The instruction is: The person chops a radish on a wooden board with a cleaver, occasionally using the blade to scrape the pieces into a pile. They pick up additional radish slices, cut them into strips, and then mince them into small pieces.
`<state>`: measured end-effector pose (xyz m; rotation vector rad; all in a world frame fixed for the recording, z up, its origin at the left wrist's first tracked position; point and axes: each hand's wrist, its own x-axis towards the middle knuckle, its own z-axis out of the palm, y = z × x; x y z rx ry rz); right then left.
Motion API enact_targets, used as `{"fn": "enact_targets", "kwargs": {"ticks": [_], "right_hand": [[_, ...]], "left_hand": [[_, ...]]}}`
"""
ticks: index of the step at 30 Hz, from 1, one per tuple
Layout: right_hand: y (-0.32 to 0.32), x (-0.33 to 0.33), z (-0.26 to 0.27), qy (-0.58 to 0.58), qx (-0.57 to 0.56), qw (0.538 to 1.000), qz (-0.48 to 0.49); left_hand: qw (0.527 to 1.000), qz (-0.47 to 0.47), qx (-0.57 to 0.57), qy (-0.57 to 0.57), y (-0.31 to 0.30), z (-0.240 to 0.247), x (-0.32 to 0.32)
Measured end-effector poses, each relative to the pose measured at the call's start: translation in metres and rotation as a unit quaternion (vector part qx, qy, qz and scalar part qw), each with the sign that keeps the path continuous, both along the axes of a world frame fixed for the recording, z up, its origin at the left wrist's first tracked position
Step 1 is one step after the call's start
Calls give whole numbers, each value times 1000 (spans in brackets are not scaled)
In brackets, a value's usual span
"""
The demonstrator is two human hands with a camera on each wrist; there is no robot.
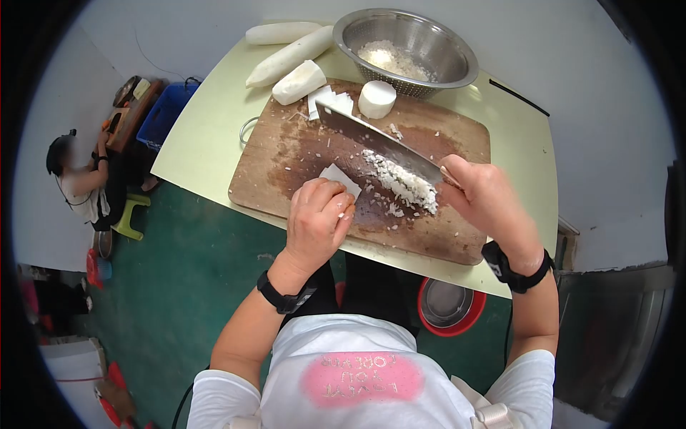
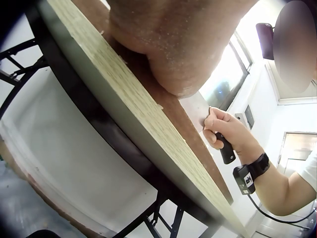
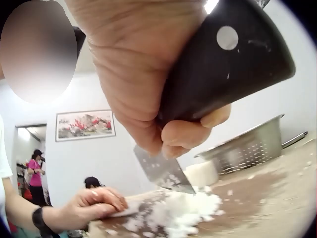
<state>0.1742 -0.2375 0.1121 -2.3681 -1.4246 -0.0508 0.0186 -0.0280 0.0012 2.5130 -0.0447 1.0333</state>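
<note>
My right hand grips the handle of a cleaver, its wide blade slanting across a wooden cutting board. The black handle fills the upper part of the right wrist view. Below the blade lies a pile of finely chopped white radish. At the board's near edge, my left hand holds a few thin radish slices under curled fingers, left of the pile. Farther back on the board are more radish slices and a short radish chunk. The left wrist view hides the left fingertips.
A metal colander with chopped radish inside stands behind the board. Peeled radishes and a cut radish piece lie at the back left of the table. A red basin is below the table; another person sits far left.
</note>
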Motion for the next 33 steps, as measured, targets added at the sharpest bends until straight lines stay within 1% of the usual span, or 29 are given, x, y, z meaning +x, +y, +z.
{"fn": "enact_targets", "kwargs": {"ticks": [1,3,5,7,11,13,17,19,20,22,23,25,26,28,31,33], "right_hand": [[-3,9,-4,-2,0,1000,0],[-7,23,-16,-18,-26,998,45],[-7,27,-18,-6,-36,999,38],[-5,27,-16,-11,-8,998,62],[2,25,-9,11,22,997,69],[4,28,-15,-27,-59,995,78],[3,28,-11,-23,-34,996,79],[0,19,-1,10,-19,998,62],[1,17,-4,11,-21,998,60],[1,14,-12,0,-70,996,61],[0,15,-14,-1,-69,996,58],[-3,17,-18,14,-42,998,48],[-5,17,-14,16,-42,998,49],[-13,14,-3,21,-6,999,41],[-22,11,-3,7,-36,999,27],[-24,12,-11,14,-42,999,22]], "left_hand": [[1000,2,-3,1,0,0,0],[1000,4,-6,0,-1,0,0],[1000,8,-3,0,-1,-1,0],[1000,11,1,1,-2,0,1],[1000,13,7,7,0,-4,1],[1000,9,2,6,-2,-2,1],[1000,16,9,-1,-3,0,3],[1000,19,8,1,-3,-1,2],[1000,22,11,-3,-3,-1,3],[1000,18,4,1,-3,-1,3],[1000,17,-1,5,-3,-1,3],[1000,16,0,1,-3,0,4],[1000,15,1,0,-3,-1,3],[1000,18,6,2,-2,-3,3],[1000,18,6,2,-3,-2,3],[1000,19,3,2,-4,-1,4]]}}
